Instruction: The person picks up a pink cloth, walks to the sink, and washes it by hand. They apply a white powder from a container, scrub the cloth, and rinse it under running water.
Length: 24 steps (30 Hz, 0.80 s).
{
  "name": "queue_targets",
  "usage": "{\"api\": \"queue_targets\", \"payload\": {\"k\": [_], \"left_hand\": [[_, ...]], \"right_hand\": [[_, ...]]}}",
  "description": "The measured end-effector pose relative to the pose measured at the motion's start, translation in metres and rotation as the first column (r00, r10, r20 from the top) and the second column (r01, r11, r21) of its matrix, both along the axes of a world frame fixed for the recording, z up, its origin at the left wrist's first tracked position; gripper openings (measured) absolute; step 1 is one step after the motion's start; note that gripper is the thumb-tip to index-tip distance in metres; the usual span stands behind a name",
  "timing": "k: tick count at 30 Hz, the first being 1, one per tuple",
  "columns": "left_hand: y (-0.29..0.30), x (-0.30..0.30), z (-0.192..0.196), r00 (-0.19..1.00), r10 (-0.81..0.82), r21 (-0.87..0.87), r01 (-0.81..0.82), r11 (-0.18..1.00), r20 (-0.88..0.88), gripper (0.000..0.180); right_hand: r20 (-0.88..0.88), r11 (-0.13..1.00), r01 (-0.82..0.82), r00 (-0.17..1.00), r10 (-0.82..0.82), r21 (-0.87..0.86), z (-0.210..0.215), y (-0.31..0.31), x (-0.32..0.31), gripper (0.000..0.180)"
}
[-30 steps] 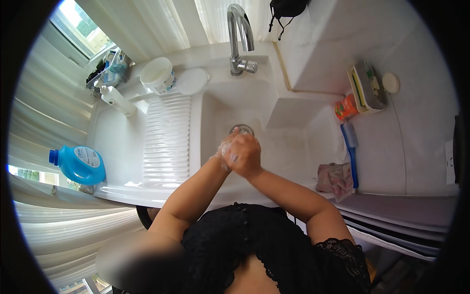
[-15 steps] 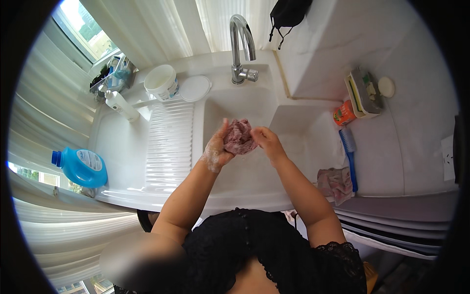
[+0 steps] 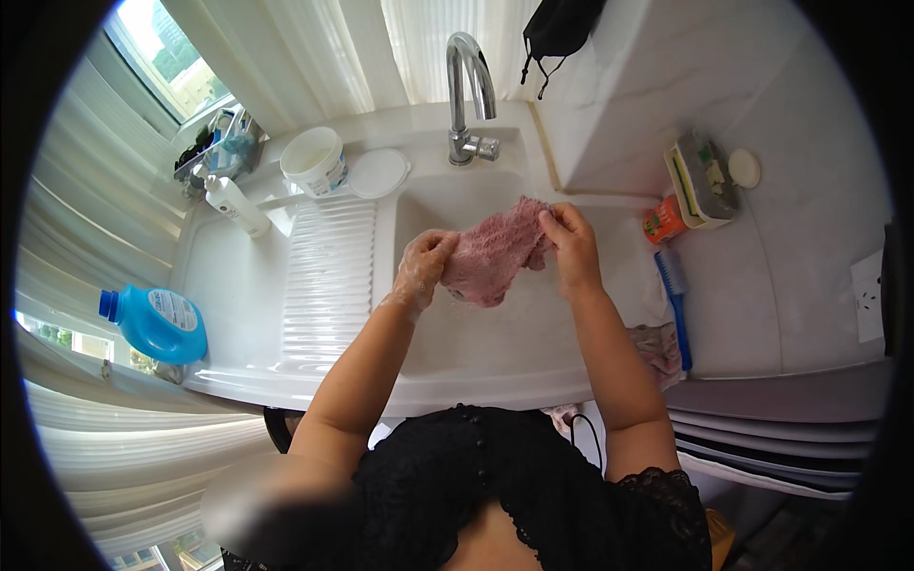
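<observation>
Both hands hold a pink cloth (image 3: 495,252) over the white sink (image 3: 476,328), just in front of the chrome tap (image 3: 466,95). The left hand (image 3: 424,271), slick with what looks like suds, is closed around the cloth's lower left end, fingers curled in. The right hand (image 3: 569,243) pinches the upper right corner between thumb and fingers, so the cloth hangs stretched between the two, clear of the sink floor.

The step in hand looks like hand-washing: the cloth is being spread or rubbed between the hands over the sink. No water seems to run from the tap, though the view is too small there to be certain. The next move likely calls for bringing the hands together to rub or wring, keeping the cloth above the sink so that drips fall inside it.

Left of the tap stand a white tub (image 3: 312,160) and a round white lid (image 3: 379,173); further left of the tap a white bottle (image 3: 236,205) and, beyond the ribbed drainboard (image 3: 328,276), a blue detergent bottle (image 3: 154,324). Right of the tap, on the counter, lie a blue brush (image 3: 674,305) and an orange container (image 3: 664,221)
</observation>
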<state>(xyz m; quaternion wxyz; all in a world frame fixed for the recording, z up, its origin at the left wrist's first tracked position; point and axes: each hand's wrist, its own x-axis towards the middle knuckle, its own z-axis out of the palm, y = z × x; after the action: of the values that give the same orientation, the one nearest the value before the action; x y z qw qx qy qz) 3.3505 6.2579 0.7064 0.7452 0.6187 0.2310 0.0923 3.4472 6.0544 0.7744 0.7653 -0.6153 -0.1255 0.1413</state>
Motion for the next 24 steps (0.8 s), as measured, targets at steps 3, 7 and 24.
{"api": "queue_targets", "payload": {"k": [3, 7, 24], "left_hand": [[0.009, -0.004, -0.019, 0.975, 0.135, -0.065, -0.149, 0.987, -0.177, 0.026], [0.0, -0.015, -0.034, 0.964, -0.044, -0.306, -0.04, 0.951, -0.264, 0.046], [-0.012, -0.011, 0.016, 0.971, 0.127, -0.787, 0.086, 0.611, 0.204, 0.022]], "right_hand": [[0.021, 0.997, 0.035, 0.999, -0.037, 0.074, 0.013, 0.0, 0.0, 0.013], [0.183, 0.995, -0.091, 0.979, 0.095, -0.028, 0.004, 0.005, 0.01, 0.015], [0.341, 0.79, -0.088, 0.869, 0.359, -0.606, -0.05, -0.016, -0.025, 0.048]]}}
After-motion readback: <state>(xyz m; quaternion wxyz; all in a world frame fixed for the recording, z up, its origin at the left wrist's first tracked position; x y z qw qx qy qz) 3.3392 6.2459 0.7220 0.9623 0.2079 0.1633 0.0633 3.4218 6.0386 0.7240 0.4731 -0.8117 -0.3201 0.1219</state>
